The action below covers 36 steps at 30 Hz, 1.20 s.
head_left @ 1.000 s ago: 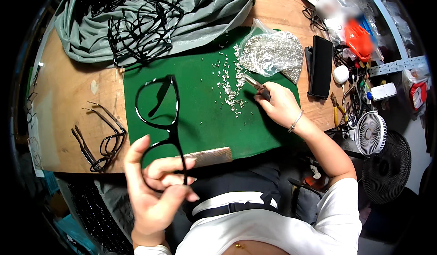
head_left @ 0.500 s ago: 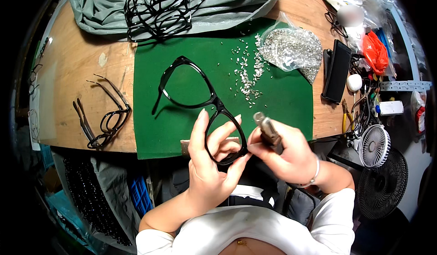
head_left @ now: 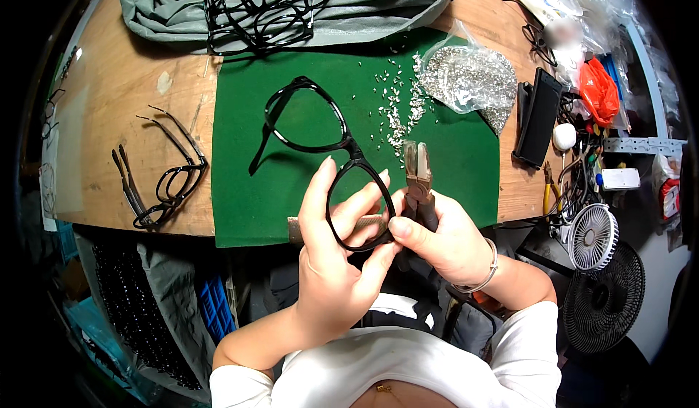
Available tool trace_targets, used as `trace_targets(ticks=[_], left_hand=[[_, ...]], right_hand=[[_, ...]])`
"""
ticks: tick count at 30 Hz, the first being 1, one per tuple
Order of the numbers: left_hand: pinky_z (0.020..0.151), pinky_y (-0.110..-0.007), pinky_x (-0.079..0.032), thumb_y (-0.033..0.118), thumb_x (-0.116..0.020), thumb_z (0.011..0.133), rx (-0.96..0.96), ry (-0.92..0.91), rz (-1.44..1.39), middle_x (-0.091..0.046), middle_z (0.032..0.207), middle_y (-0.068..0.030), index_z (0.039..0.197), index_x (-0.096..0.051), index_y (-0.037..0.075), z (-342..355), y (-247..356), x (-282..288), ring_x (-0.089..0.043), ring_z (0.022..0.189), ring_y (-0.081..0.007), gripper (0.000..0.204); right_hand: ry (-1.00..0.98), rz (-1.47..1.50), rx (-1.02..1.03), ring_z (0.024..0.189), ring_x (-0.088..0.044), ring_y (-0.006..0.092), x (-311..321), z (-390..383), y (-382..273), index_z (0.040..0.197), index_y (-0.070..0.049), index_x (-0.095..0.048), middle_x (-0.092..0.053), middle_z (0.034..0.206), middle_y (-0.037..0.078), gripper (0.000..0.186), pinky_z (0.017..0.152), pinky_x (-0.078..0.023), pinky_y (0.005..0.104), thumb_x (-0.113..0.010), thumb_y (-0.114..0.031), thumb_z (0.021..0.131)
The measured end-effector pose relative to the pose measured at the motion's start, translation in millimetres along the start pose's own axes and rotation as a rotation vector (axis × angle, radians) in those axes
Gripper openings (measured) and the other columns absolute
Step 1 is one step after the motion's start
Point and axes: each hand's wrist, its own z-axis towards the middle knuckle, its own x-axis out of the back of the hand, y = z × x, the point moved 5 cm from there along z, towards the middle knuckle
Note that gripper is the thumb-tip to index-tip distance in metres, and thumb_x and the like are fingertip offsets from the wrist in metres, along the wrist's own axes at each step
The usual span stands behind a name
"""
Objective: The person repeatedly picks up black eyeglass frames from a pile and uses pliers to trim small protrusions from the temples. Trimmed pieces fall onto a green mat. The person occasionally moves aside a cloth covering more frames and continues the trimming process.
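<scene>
My left hand (head_left: 328, 262) holds a black eyeglass frame (head_left: 354, 148) by one rim, its fingers passing through and around the lens opening. The frame's other rim and a folded-out temple stretch away over the green mat (head_left: 244, 211). In my right hand (head_left: 455, 237) are pliers (head_left: 418, 182), jaws pointing up and away. My right thumb and fingertips also meet the near rim beside my left thumb. Small silver pieces (head_left: 397, 124) lie scattered beyond the pliers, next to a clear bag (head_left: 462, 80) full of them. A flat greyish strip (head_left: 294, 230) shows partly behind my left hand.
Tangled black eyeglass frames (head_left: 262, 15) pile on a grey cloth (head_left: 393, 11) at the back. More glasses (head_left: 175, 189) rest on the wood at left. At right are a phone (head_left: 539, 117), yellow-handled pliers (head_left: 547, 189), cables and a white fan (head_left: 593, 237).
The pliers have swung from a blurred, foreshortened position to upright, with their jaws now plainly seen. My right hand has turned, and the eyeglass frame has tilted slightly.
</scene>
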Motion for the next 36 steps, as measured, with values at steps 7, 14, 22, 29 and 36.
trace_targets(ticks=[7, 14, 22, 29, 36], left_hand=[[0.088, -0.034, -0.045, -0.010, -0.060, 0.071, 0.105, -0.076, -0.162, -0.042, 0.123, -0.0211, 0.132, 0.000, 0.008, -3, 14, 12, -0.052, 0.105, -0.0252, 0.087], [0.078, -0.030, -0.049, -0.011, -0.063, 0.067, 0.235, -0.049, -0.354, -0.045, 0.120, -0.0231, 0.132, 0.000, 0.006, -6, 29, 27, -0.061, 0.083, -0.0196, 0.092], [0.078, -0.026, -0.048, -0.011, -0.056, 0.074, 0.216, -0.206, -0.264, -0.040, 0.124, -0.0259, 0.131, 0.003, 0.005, -4, 27, 24, -0.058, 0.090, -0.0174, 0.083], [0.078, -0.029, -0.050, -0.011, -0.060, 0.070, 0.331, -0.100, -0.282, -0.043, 0.122, -0.0245, 0.132, -0.002, 0.006, -2, 23, 17, -0.057, 0.096, -0.0235, 0.087], [0.075, -0.024, -0.049, -0.012, -0.056, 0.073, 0.333, -0.150, -0.159, -0.042, 0.122, -0.0228, 0.131, -0.001, 0.006, 5, 9, 17, -0.058, 0.089, -0.0149, 0.082]], right_hand=[[-0.147, 0.074, -0.016, 0.075, -0.048, 0.0072, -10, -3, -11, 0.093, -0.001, -0.049, -0.051, 0.084, 0.001, 0.020, 0.069, -0.042, 0.0221, -0.057, -0.018, 0.084], [-0.429, -0.672, -0.014, 0.070, -0.059, 0.0219, -8, -23, -17, 0.092, 0.000, -0.053, -0.059, 0.077, 0.013, 0.032, 0.064, -0.046, 0.0309, -0.052, -0.031, 0.085], [-0.467, -0.909, 0.010, 0.059, -0.058, 0.0310, -18, -16, -30, 0.083, 0.004, -0.054, -0.055, 0.060, 0.018, 0.035, 0.053, -0.045, 0.0373, -0.056, -0.031, 0.081], [-0.313, -0.998, 0.126, 0.056, -0.058, 0.0292, -9, -13, -18, 0.075, -0.001, -0.056, -0.058, 0.062, 0.012, 0.032, 0.052, -0.046, 0.0338, -0.064, -0.031, 0.076], [0.116, -1.236, 0.337, 0.081, -0.057, 0.0337, 49, -9, -6, 0.105, 0.004, -0.049, -0.049, 0.107, 0.020, 0.046, 0.072, -0.046, 0.0363, -0.060, -0.031, 0.078]])
